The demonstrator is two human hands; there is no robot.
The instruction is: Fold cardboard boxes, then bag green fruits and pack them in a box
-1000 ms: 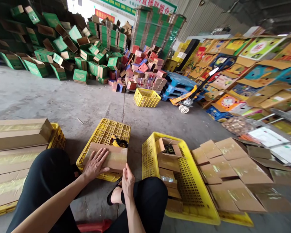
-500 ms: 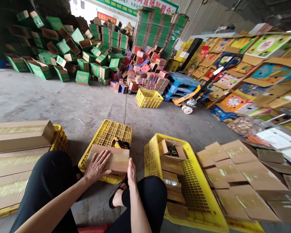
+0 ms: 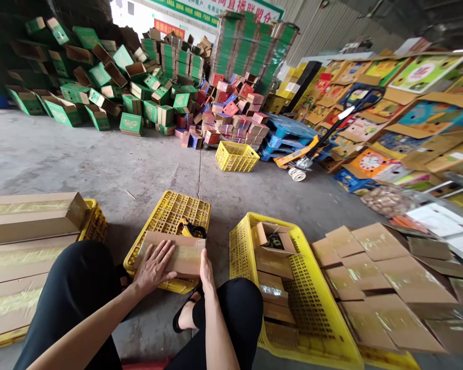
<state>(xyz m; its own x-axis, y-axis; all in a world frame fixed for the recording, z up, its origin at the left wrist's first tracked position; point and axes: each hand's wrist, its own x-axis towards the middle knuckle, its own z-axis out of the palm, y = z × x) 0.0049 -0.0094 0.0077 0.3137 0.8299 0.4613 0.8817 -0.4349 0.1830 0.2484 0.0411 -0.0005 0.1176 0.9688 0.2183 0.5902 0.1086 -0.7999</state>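
Note:
A sealed brown cardboard box (image 3: 188,253) with clear tape along its top lies on an upturned yellow plastic crate (image 3: 170,208) in front of me. My left hand (image 3: 157,267) rests flat on top of the box, its fingers spread. Against the box's right end stands my right hand (image 3: 207,272), with the fingers stretched out and pressed to the cardboard. Just behind the box, a yellow and black tape dispenser (image 3: 192,228) sits on the crate.
To my right stands a yellow crate (image 3: 320,308) holding small cartons, one open-topped (image 3: 273,240). Stacked cartons (image 3: 386,272) lie beyond it; taped long boxes (image 3: 27,218) are at my left. Farther off are a small crate (image 3: 237,156), a pallet jack (image 3: 304,156) and piled green boxes (image 3: 131,122).
The right hand has shifted slightly up along the box's right end. My left hand and the box stay almost where they were.

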